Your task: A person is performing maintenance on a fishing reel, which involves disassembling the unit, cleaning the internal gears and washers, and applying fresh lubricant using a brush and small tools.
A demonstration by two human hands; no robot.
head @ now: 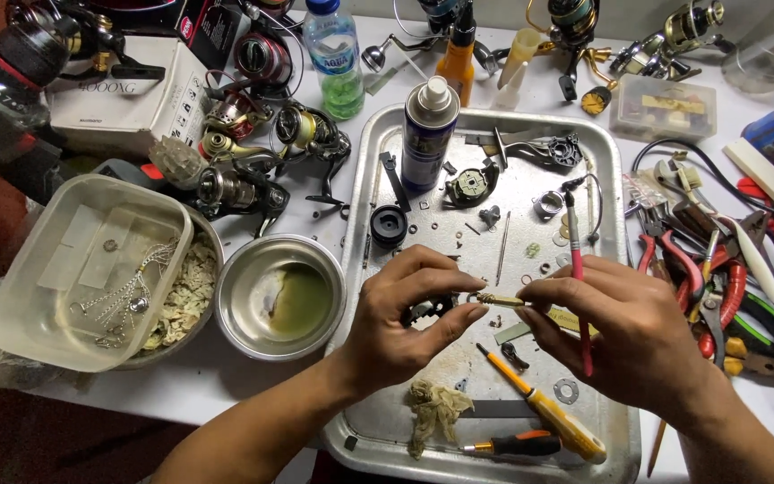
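Over the metal tray [378,143], my left hand [405,318] pinches one end of a small brass threaded shaft [494,299], with a dark gear part tucked under its fingers. My right hand [624,327] holds the shaft's other end and also grips a thin red-handled brush [577,269] that points up and away. Loose screws, washers and small fishing reel parts lie scattered on the tray around both hands.
A spray can [427,130] stands on the tray's far left; a yellow screwdriver [548,412], a second screwdriver and a dirty rag [436,408] lie near me. A steel bowl [279,296], plastic tub [82,269], fishing reels, bottle and pliers [718,278] surround the tray.
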